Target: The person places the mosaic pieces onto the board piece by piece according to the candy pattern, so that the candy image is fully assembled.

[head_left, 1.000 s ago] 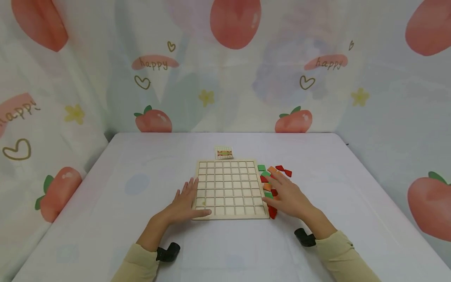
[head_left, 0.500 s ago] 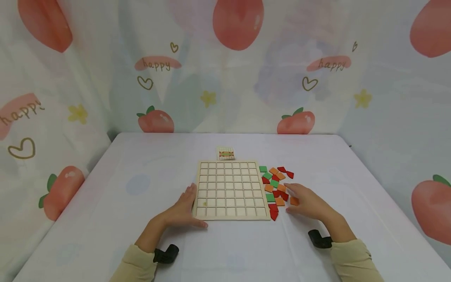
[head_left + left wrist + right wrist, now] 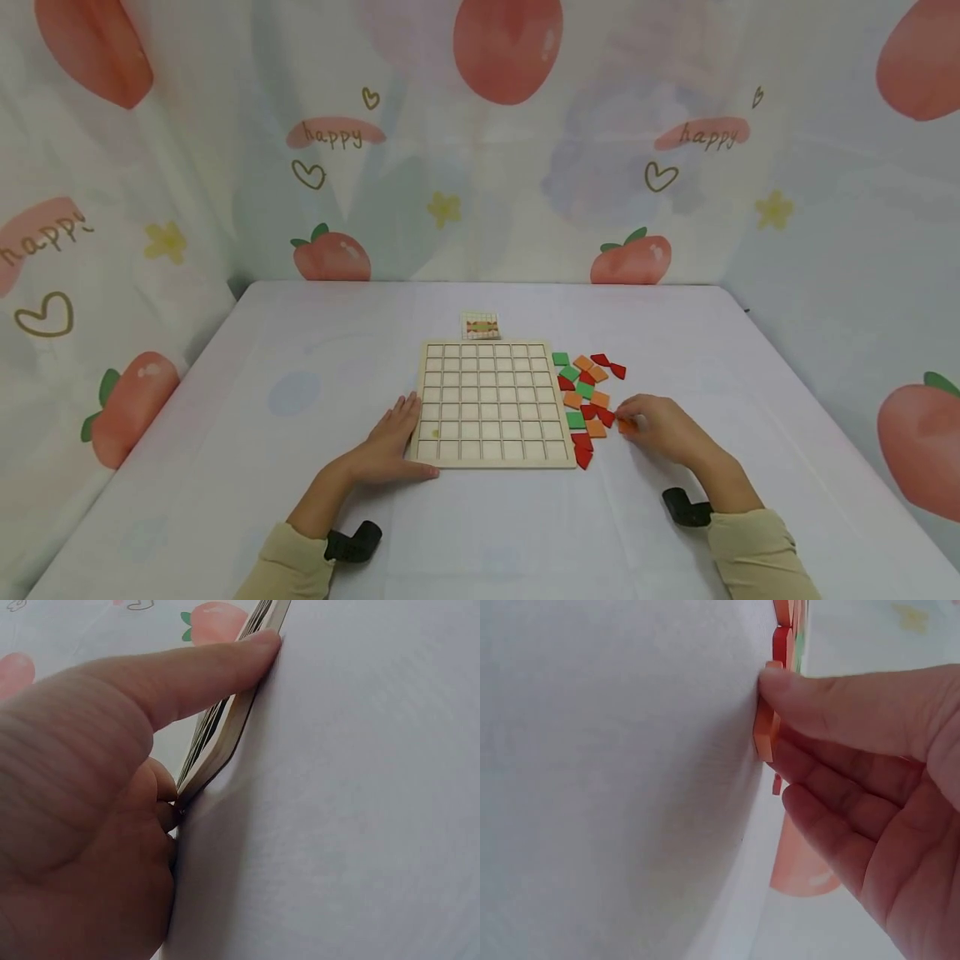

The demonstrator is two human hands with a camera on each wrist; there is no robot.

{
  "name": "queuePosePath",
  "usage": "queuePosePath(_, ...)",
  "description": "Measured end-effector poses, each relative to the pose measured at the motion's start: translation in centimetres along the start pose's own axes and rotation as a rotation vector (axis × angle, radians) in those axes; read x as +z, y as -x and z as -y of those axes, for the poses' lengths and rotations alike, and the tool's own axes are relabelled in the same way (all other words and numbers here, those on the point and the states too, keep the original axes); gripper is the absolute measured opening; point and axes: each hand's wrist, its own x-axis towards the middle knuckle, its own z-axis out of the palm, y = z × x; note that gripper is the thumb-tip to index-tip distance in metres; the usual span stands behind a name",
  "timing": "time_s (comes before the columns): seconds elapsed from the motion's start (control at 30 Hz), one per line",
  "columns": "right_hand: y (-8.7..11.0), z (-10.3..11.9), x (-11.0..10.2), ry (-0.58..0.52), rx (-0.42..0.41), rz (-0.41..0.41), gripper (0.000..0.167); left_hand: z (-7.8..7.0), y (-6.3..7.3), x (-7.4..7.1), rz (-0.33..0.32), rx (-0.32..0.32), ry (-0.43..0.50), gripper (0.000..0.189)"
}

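Note:
A pale wooden board (image 3: 489, 412) with a grid of square cells lies in the middle of the table. My left hand (image 3: 386, 446) rests at its near left corner, fingers stretched along the left side. In the left wrist view the thumb (image 3: 259, 654) touches the board's front edge. Right of the board, my right hand (image 3: 663, 429) pinches an orange tile (image 3: 764, 735) between thumb and fingers, low at the tabletop. Loose green, orange and red tiles lie between that hand and the board, among them a green square (image 3: 575, 420) and a red piece (image 3: 583, 457).
Behind the board a small card (image 3: 481, 326) shows a coloured pattern on a grid. Two red pieces (image 3: 608, 365) lie at the far right of the tile group. A printed curtain (image 3: 480, 167) hangs behind the white table (image 3: 337, 325).
My right hand has moved right and toward me, off the tiles by the board, and its fingers have closed on the outer orange tile. The left hand's thumb has slid off the board's top to its front edge.

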Motion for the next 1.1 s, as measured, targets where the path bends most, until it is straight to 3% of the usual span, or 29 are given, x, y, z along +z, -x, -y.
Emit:
queuePosePath(0.17, -0.1, -0.1, 0.0, 0.027, -0.022, -0.011, 0.019, 0.0, 0.0, 0.0, -0.002, 0.009, 0.013, 0.11)
queuePosePath(0.4, 0.0, -0.6, 0.0, 0.015, 0.007, -0.033, 0.024, 0.0, 0.1, 0.0, 0.007, 0.011, 0.021, 0.109)
queuePosePath(0.6, -0.1, -0.9, -0.2, 0.004, -0.015, -0.029, 0.024, -0.1, 0.1, 0.0, -0.009, 0.014, 0.016, 0.11)
queuePosePath(1.1, -1.3, 0.4, -0.1, 0.01, -0.085, -0.055, 0.022, 0.0, 0.1, 0.0, -0.001, 0.01, 0.026, 0.109)
